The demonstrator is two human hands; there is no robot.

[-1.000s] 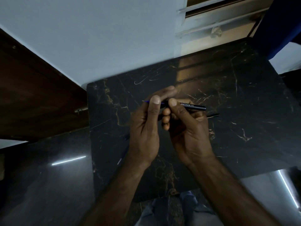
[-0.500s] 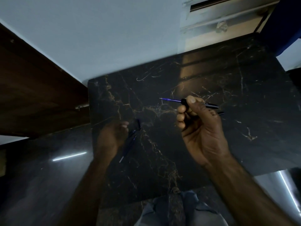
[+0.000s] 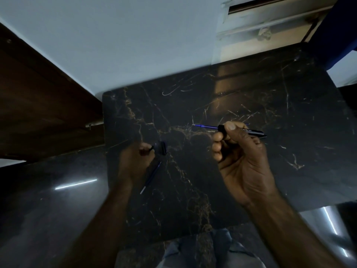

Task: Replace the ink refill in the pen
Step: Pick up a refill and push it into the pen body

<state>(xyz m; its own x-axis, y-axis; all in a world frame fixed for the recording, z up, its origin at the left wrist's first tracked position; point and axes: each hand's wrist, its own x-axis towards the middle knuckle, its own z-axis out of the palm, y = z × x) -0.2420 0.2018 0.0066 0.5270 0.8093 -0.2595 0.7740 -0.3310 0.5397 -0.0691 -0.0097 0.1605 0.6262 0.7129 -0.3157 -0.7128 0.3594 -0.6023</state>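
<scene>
Near the tabletop's [image 3: 289,97] left edge, the left hand [image 3: 135,161] rests low on the dark marble, its fingers curled around a small black piece [image 3: 162,148], probably the pen's unscrewed tip section, though blur makes that uncertain. It looks to be parking the part where it cannot roll away. Just right of that hand lies a loose blue refill [image 3: 151,176], slanted toward the near edge and touching nothing, within easy reach for the swap. Bare marble stretches across the middle, giving both hands room to meet. Toward the right, the right hand [image 3: 239,157] is clamped on the black pen barrel [image 3: 253,131], thumb on top, held level above the surface. An ink refill [image 3: 205,126] pokes from its open end, pointing left, exposed for pulling out. The right and far edges are well clear.
</scene>
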